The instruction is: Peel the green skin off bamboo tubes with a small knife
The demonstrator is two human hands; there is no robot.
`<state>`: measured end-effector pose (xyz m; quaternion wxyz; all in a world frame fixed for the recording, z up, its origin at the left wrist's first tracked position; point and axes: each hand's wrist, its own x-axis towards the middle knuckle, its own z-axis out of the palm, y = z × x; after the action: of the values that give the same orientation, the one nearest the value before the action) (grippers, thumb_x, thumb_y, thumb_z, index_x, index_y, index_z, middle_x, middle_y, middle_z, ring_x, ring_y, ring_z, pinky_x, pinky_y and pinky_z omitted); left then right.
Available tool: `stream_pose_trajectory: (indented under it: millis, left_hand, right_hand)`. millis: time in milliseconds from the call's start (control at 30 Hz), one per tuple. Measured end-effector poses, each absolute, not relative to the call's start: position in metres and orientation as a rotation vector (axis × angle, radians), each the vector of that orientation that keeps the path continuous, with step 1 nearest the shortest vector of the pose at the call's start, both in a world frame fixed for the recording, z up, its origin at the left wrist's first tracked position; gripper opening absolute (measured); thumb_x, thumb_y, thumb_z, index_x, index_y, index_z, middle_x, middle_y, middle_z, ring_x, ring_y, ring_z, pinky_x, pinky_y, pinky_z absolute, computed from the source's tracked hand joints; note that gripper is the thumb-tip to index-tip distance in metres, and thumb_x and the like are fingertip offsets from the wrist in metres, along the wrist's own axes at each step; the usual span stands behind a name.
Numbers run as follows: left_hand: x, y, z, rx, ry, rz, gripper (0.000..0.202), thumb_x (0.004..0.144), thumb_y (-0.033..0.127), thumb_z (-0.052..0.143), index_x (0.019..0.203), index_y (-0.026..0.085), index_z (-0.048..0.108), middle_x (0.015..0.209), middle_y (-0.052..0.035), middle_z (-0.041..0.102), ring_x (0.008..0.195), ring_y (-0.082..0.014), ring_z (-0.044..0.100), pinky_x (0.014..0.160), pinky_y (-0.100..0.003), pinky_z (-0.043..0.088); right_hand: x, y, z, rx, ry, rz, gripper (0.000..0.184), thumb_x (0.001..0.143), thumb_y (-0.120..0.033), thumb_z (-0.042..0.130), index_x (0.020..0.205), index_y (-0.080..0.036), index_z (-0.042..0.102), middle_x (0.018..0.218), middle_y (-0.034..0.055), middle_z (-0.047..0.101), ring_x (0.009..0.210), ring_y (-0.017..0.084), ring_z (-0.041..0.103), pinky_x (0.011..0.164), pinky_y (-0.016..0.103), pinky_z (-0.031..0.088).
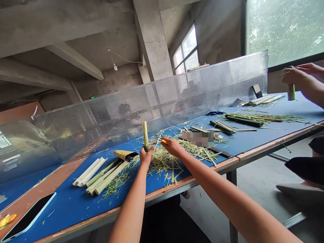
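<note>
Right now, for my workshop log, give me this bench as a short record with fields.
left hand: grips an upright pale green stalk
right hand: pinches a small yellow piece
surface: blue bench top
around hands: shredded fibres, peeled stalk pieces
nearby: co-worker's hands holding a green stalk section

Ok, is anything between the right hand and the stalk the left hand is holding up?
Nothing visible: only a small air gap separates the right hand from the pale green stalk upright in the left hand, above the scattered shavings.

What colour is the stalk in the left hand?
The stalk is pale yellow-green; the head view shows it.
</note>
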<state>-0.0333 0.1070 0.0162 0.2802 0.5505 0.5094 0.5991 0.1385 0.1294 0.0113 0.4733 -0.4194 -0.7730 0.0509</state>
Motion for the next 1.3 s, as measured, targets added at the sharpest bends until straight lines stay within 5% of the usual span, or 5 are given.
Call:
stream_pose_trajectory:
  millis: [233,400,733,1067,1300]
  left_hand:
    - [-0.033,0.104,0.015,1.534,1.386,1.573,0.034,0.071,0.047,0.063,0.086,0.018,0.053,0.052,0.0085,0.040,0.034,-0.0048,0.036,0.034,-0.018,0.028]
    - [-0.035,0.110,0.014,1.537,1.438,1.550,0.032,0.073,0.047,0.059,0.085,0.018,0.052,0.053,0.0080,0.041,0.033,-0.0048,0.036,0.034,-0.018,0.028]
    - [-0.046,0.119,0.009,1.567,1.484,1.645,0.029,0.074,0.045,0.057,0.085,0.018,0.057,0.056,0.0038,0.050,0.040,-0.0082,0.043,0.041,-0.020,0.032]
    - [-0.043,0.106,0.014,1.465,1.496,1.566,0.023,0.077,0.036,0.055,0.090,0.018,0.055,0.059,0.0041,0.049,0.034,-0.0065,0.039,0.038,-0.021,0.031]
    - [-0.043,0.103,0.013,1.462,1.462,1.585,0.020,0.077,0.035,0.056,0.086,0.018,0.054,0.057,0.0050,0.047,0.033,-0.0056,0.038,0.036,-0.020,0.030]
  right_hand:
    - [0.138,0.150,0.000,-1.087,-1.710,0.443,0.039,0.078,-0.040,0.049,0.109,-0.017,0.045,0.074,0.0006,0.057,0.059,0.016,0.050,0.056,0.025,0.037]
    - [0.134,0.159,-0.002,-1.105,-1.823,0.456,0.040,0.078,-0.025,0.048,0.117,-0.015,0.046,0.096,0.0087,0.063,0.081,0.019,0.058,0.073,0.028,0.042]
    - [0.137,0.156,-0.003,-1.135,-1.766,0.448,0.049,0.087,-0.028,0.041,0.134,-0.013,0.040,0.129,0.0158,0.053,0.117,0.024,0.050,0.093,0.034,0.039]
    - [0.136,0.153,-0.010,-1.039,-1.839,0.420,0.064,0.074,-0.013,0.044,0.137,-0.016,0.032,0.102,0.0092,0.063,0.083,0.019,0.059,0.076,0.033,0.045]
    - [0.134,0.152,-0.011,-1.028,-1.885,0.384,0.062,0.083,-0.017,0.038,0.144,-0.018,0.026,0.108,0.0110,0.062,0.094,0.020,0.058,0.085,0.036,0.042]
